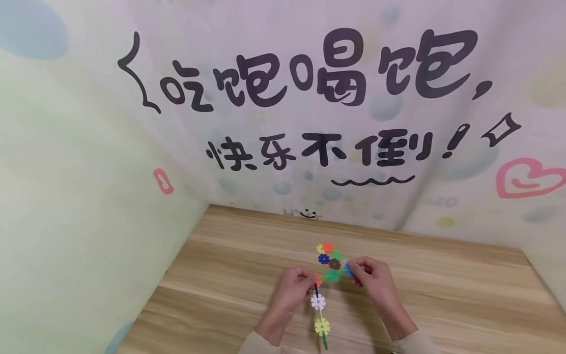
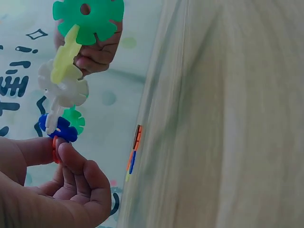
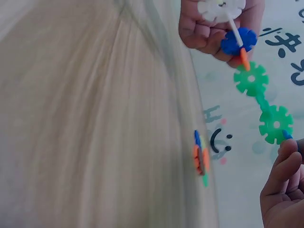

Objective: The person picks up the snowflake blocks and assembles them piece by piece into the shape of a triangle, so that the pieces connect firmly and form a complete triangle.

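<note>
A chain of interlocking plastic snowflake discs is stretched between my two hands above the table. My left hand [image 1: 292, 287] pinches an orange disc [image 2: 55, 149] between thumb and finger. From there a blue disc [image 2: 59, 129], a white disc [image 1: 318, 302], a yellow disc [image 1: 322, 326] and a green disc [image 1: 325, 340] hang toward me. On the other side, green discs [image 3: 251, 79] run across to my right hand [image 1: 373, 276]. That hand pinches a blue disc [image 1: 347, 269] at the chain's end, mostly hidden by its fingers in the right wrist view.
Several loose discs lie on the wooden table [image 1: 230, 255] just beyond the hands: an orange one [image 1: 327, 247], a blue one [image 1: 324, 259] and a brown one [image 1: 334, 264] among them. A printed cloth wall [image 1: 265, 196] rises at the table's back edge.
</note>
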The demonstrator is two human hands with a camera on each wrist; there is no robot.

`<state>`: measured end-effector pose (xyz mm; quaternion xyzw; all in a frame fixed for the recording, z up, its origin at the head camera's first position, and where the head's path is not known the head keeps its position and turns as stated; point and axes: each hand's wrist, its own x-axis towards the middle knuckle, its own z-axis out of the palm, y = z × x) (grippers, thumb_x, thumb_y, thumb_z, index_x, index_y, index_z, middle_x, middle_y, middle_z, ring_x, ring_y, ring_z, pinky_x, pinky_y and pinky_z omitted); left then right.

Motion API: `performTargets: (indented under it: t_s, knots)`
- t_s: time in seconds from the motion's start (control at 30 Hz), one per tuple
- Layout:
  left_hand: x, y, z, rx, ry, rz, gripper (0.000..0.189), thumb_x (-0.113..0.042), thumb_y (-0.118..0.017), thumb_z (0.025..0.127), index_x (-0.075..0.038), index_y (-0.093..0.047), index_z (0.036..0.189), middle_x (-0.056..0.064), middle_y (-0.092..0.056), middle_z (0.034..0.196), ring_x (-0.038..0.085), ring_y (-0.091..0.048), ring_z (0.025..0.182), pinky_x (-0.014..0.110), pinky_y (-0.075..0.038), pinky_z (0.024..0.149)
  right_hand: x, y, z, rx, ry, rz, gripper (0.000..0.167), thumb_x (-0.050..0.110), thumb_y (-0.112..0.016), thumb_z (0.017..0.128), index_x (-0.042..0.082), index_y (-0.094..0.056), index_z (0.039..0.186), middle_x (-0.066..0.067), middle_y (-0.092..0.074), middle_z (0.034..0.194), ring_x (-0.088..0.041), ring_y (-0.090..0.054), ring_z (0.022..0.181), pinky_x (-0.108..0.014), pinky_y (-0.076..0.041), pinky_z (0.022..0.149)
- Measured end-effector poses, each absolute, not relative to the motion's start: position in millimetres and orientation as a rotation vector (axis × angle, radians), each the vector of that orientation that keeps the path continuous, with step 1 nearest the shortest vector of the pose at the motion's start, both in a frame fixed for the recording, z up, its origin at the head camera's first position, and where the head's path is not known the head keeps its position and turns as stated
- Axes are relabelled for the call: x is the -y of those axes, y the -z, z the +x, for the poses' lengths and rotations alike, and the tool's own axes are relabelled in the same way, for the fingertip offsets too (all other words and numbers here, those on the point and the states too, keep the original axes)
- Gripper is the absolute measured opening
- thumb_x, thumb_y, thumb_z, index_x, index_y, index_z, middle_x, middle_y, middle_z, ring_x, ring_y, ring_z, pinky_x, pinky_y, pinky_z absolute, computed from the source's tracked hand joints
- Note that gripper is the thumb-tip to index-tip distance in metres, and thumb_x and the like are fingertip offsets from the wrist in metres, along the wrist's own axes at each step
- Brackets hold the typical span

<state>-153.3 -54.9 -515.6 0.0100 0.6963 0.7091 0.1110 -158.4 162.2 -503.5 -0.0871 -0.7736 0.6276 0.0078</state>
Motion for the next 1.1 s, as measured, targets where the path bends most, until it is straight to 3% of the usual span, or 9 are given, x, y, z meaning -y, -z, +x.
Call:
performTargets:
  t_s: [0.3,0.6,0.83,1.1]
  knots:
    - [58.1,512.2,-155.0,-2.025,-2.108,0.035,0.015,-0.01,-0.065,0.096,0.004,-0.07,0.098,0.005,-0.064,0.079,0.014,-0.059,0.073,0.037,-0.055,0.074,-160.2,505.6,-159.8,2.426,-1.937,-0.287,0.022,0.016,-0.063,0.1,-0.004,-0.069,0.106,-0.014,-0.065,0.084,-0.018,-0.06,0.072,-0.031,-0.055,0.065]
    - [60.2,512.3,-159.0,-1.925,-2.157,0.065,0.019,-0.01,-0.063,0.098,0.007,-0.068,0.103,0.006,-0.065,0.082,0.015,-0.062,0.074,0.037,-0.056,0.076,-164.1,514.1,-160.1,2.362,-2.053,-0.31,0.038,0.028,-0.058,0.103,0.002,-0.061,0.13,-0.018,-0.067,0.104,-0.021,-0.064,0.08,-0.033,-0.057,0.071]
    - [61.8,513.3,-154.7,-1.949,-2.166,0.036,0.019,-0.009,-0.062,0.098,0.009,-0.066,0.105,0.005,-0.066,0.082,0.015,-0.062,0.074,0.041,-0.056,0.079,-169.7,518.6,-151.8,2.355,-2.083,-0.334,0.039,0.031,-0.061,0.101,0.0,-0.062,0.124,-0.021,-0.065,0.107,-0.024,-0.064,0.082,-0.036,-0.057,0.075]
    - [65.0,509.8,-155.0,-1.926,-2.234,0.003,0.02,-0.009,-0.061,0.099,0.01,-0.063,0.107,0.006,-0.065,0.085,0.015,-0.061,0.076,0.031,-0.053,0.074,-181.8,517.3,-139.5,2.378,-2.094,-0.32,0.036,0.026,-0.062,0.1,-0.004,-0.063,0.12,-0.019,-0.064,0.104,-0.024,-0.063,0.082,-0.034,-0.057,0.074]
